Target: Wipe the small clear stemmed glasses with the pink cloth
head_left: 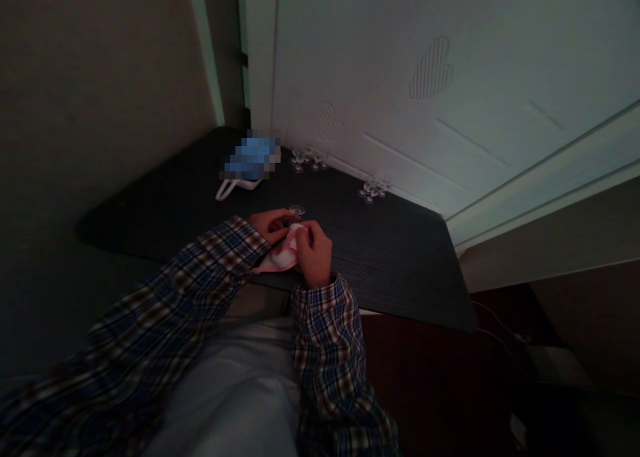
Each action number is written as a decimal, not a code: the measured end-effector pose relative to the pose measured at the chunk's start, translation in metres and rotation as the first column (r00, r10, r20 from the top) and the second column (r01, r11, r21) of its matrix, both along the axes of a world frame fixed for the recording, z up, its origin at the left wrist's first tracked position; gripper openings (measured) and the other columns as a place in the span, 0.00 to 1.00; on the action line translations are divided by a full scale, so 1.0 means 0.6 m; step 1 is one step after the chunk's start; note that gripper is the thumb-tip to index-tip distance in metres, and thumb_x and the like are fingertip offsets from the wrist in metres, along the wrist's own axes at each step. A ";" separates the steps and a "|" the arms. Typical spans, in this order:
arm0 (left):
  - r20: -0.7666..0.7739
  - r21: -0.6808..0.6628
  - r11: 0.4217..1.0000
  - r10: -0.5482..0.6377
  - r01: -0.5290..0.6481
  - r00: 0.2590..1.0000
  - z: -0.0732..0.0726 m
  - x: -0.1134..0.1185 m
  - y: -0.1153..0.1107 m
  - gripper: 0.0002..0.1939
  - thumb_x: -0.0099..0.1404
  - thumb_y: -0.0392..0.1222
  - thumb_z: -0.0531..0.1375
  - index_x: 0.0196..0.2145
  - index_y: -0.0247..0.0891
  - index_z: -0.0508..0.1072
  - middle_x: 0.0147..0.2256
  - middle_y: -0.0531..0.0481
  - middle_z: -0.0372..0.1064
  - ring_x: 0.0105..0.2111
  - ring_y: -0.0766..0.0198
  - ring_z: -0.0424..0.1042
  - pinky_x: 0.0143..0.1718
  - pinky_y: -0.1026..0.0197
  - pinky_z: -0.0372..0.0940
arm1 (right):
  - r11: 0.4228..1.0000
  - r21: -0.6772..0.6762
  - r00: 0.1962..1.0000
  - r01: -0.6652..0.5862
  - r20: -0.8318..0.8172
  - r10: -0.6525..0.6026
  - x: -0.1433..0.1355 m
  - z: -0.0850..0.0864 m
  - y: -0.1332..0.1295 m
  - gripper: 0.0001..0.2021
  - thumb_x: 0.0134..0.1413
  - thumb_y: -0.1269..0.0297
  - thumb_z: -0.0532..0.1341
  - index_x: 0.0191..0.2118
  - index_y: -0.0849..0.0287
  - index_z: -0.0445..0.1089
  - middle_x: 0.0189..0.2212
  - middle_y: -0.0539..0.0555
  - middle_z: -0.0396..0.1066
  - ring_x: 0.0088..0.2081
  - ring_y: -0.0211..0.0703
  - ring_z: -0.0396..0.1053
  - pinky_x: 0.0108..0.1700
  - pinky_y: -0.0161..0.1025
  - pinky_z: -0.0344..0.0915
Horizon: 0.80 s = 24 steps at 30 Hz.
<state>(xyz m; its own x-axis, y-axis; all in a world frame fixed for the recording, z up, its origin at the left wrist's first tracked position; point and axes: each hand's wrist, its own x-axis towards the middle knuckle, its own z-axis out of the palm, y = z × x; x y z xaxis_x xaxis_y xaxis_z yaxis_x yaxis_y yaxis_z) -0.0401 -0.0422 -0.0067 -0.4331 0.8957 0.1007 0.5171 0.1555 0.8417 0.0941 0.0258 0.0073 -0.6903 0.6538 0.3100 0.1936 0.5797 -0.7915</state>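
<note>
A small pink and white cloth-like item [284, 254] is between my hands at the near edge of the dark table. My right hand [315, 251] pinches its upper right side. My left hand [271, 225] is at its upper left, fingers bent, and whether they grip it is too dark to tell. Just beyond my fingertips stands a small clear round object [297, 209]. Farther back are two clusters of clear small pieces, one [309, 158] near the middle and another [374, 189] to the right.
A blurred blue item [253, 157] with a pale loop lies at the table's back left. The dark table [400, 257] meets a white panel [380, 63] with heart shapes along its back. A brown wall stands at left; thin cables hang beyond the right corner.
</note>
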 end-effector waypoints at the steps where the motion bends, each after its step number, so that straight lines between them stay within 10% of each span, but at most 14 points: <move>1: 0.001 -0.010 1.000 -0.002 0.002 1.000 -0.001 -0.001 0.001 0.24 0.51 0.46 0.54 0.46 0.36 0.65 0.34 0.49 0.70 0.28 0.66 0.68 0.29 0.66 0.64 | 1.000 -0.001 1.000 0.000 0.001 0.000 0.000 -0.001 0.000 0.12 0.54 0.61 0.45 0.34 0.57 0.63 0.27 0.47 0.65 0.30 0.33 0.62 0.33 0.30 0.56; 24: -0.013 0.006 1.000 0.004 -0.004 1.000 -0.011 -0.003 0.002 0.23 0.52 0.46 0.55 0.45 0.36 0.66 0.37 0.48 0.69 0.29 0.66 0.68 0.29 0.66 0.64 | 1.000 0.003 1.000 -0.003 0.005 0.003 0.000 -0.004 0.001 0.11 0.54 0.62 0.45 0.35 0.57 0.63 0.28 0.47 0.65 0.30 0.34 0.62 0.33 0.30 0.56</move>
<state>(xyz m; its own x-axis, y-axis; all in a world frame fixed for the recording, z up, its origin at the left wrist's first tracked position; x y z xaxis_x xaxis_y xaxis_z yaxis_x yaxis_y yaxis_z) -0.0421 -0.0408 -0.0130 -0.4354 0.8933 0.1116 0.5275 0.1527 0.8357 0.0941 0.0264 0.0047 -0.6939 0.6507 0.3082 0.1958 0.5824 -0.7890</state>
